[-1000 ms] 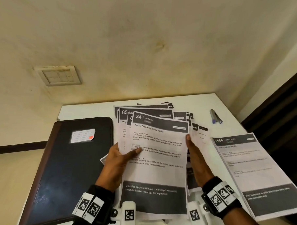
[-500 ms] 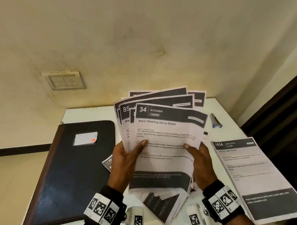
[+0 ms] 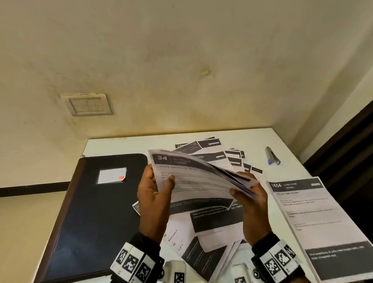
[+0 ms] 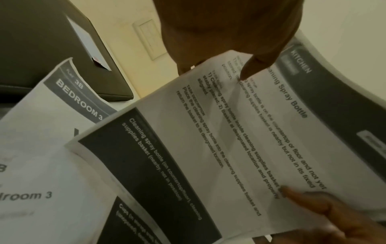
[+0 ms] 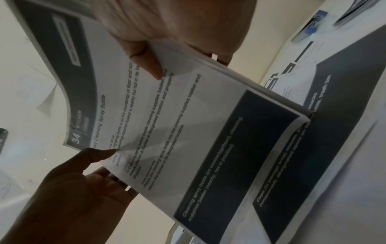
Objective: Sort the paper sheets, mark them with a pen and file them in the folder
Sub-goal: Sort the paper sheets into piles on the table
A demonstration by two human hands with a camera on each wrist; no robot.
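Observation:
Both hands hold a stack of printed sheets (image 3: 198, 182) above the table, topped by the "34 Kitchen" page (image 4: 261, 132) (image 5: 158, 125). My left hand (image 3: 155, 193) grips its left edge, thumb on top. My right hand (image 3: 251, 199) grips the right edge, where the sheets are squared together. More sheets (image 3: 209, 245) lie loose on the table under the stack and beyond it (image 3: 234, 158). A separate pile headed "1654 Living Room" (image 3: 318, 224) lies at the right. The closed dark folder (image 3: 94, 214) lies at the left. A pen (image 3: 272, 155) with a blue end rests at the back right.
The white table (image 3: 121, 145) stands against a cream wall with a switch plate (image 3: 88, 104). A dark door frame (image 3: 352, 135) stands at the right. A "Bedroom 3" sheet (image 4: 54, 132) lies near the folder's edge.
The fanned sheets that both hands held upright have been gathered into one stack and tipped flatter, down toward the table. Loose sheets remain on the table.

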